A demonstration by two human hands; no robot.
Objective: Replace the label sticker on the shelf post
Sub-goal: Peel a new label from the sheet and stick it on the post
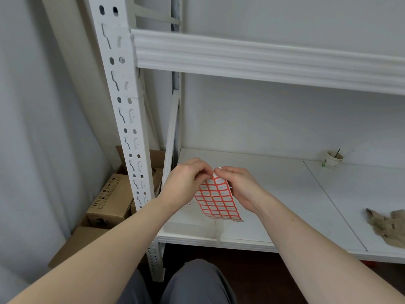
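Sticker sheet (217, 199) of red-bordered labels hangs long axis up-down over the lower shelf board (274, 189), top edge pinched by both hands: left hand (186, 183) and right hand (237, 185), fingertips curled onto its top corner, likely peeling one label. Shelf post (126, 119) stands left of the sheet, nearer the left hand; any old label on it can't be made out.

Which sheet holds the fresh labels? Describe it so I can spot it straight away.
Start at the white shelf post, then look right to the lower shelf board. Above its front left part, the left hand and right hand pinch the top of the label sheet, the only thing gridded with red-bordered white rectangles.
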